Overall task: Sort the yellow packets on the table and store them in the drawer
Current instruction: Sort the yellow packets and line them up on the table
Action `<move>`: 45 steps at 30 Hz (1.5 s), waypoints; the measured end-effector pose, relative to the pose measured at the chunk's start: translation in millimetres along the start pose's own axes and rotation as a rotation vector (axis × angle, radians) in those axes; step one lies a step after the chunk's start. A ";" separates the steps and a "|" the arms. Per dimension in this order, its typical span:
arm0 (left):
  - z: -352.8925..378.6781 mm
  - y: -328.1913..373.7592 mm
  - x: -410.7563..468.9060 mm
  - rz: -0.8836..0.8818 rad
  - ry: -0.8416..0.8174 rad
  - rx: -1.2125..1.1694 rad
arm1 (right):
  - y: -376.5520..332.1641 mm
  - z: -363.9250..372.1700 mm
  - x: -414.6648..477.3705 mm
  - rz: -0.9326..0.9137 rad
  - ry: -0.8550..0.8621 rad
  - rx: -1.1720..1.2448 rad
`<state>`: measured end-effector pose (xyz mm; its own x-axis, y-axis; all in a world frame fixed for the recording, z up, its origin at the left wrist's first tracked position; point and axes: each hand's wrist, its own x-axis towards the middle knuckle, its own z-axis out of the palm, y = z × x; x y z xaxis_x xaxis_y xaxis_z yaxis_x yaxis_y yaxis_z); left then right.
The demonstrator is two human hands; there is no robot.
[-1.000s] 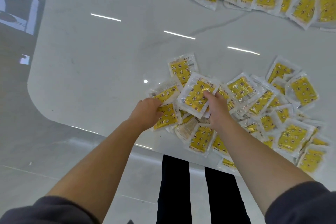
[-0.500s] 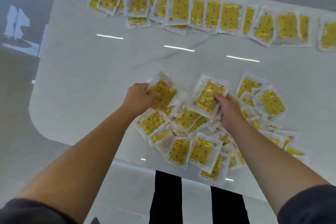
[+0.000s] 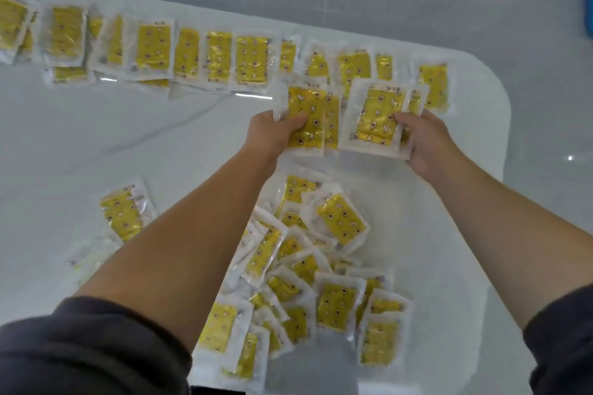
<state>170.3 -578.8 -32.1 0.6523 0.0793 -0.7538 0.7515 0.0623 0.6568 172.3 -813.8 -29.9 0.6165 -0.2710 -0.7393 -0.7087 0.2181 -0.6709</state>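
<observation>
My left hand grips a yellow packet with a second one tucked behind it, held above the white table. My right hand grips another yellow packet, also with one behind it. Both are raised just in front of a long row of sorted yellow packets laid side by side along the table's far edge. Below my forearms lies a loose heap of yellow packets. One stray packet lies left of my left forearm. No drawer is in view.
The table's rounded right corner is close to my right hand, with grey floor beyond it. The near edge of the table runs under the heap, where a few packets overhang.
Both hands have lifted their packets off the heap and carried them away from me toward the far row. The view has tilted up and shifted right.
</observation>
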 end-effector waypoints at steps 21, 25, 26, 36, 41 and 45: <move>101.8 39.7 71.7 -0.026 0.126 -0.041 | -51.6 -69.7 88.2 -0.357 0.518 -0.382; 104.2 45.5 67.5 -0.012 0.131 0.010 | -55.1 -88.5 85.3 -0.374 0.549 -0.436; 104.5 45.6 66.6 -0.013 0.135 0.030 | -54.6 -92.7 85.1 -0.354 0.531 -0.450; 102.1 39.1 75.8 -0.033 0.194 0.127 | -51.1 -92.7 93.6 -0.309 0.251 -0.400; 100.3 37.3 73.2 0.000 0.198 0.096 | -45.1 -51.3 88.5 -0.321 0.104 -0.388; 83.0 44.4 67.9 0.055 0.293 0.048 | -33.2 -16.2 83.7 -0.323 0.068 -0.395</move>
<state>256.1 -653.2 -55.7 0.6409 0.3649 -0.6754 0.7245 0.0033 0.6893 241.9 -859.0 -68.6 0.8111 -0.3295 -0.4833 -0.5693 -0.2544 -0.7818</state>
